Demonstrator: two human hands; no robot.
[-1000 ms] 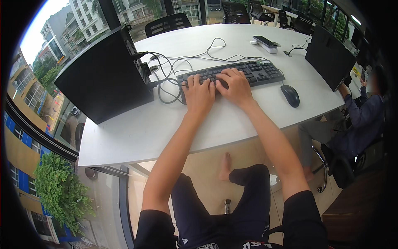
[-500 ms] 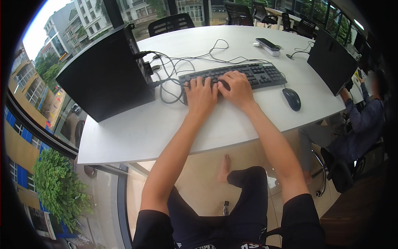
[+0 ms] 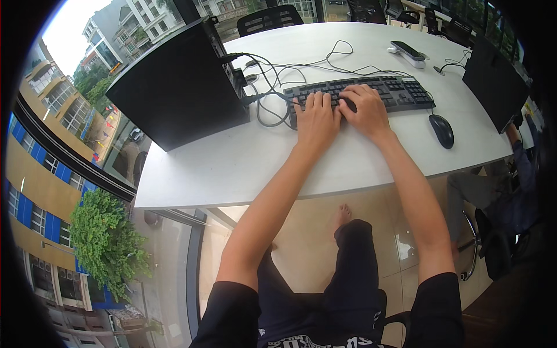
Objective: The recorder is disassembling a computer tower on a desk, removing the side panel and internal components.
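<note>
A black keyboard (image 3: 413, 94) lies slightly tilted across the white table (image 3: 214, 177). Over its left part rests my left hand (image 3: 318, 120), fingers stretched out on the keys. Beside it, my right hand (image 3: 368, 111) lies on the middle keys with its fingers loosely curved and apart; the thumbs are close together. Neither hand grasps anything, and both hide some keys. A black mouse (image 3: 441, 131) sits just right of the keyboard, untouched.
A large black computer tower (image 3: 180, 87) stands at the left, with black cables (image 3: 271, 78) plugged in. A phone (image 3: 407, 50) rests on a white block (image 3: 413, 61) at the back. A dark screen (image 3: 495, 85) stands right, near a seated person (image 3: 516, 185). Chairs (image 3: 270, 21) line the far side.
The whole view has shifted, so the table and things on it appear further right and slightly higher. Both hands stay on the keyboard, with small finger movements. My legs have shifted.
</note>
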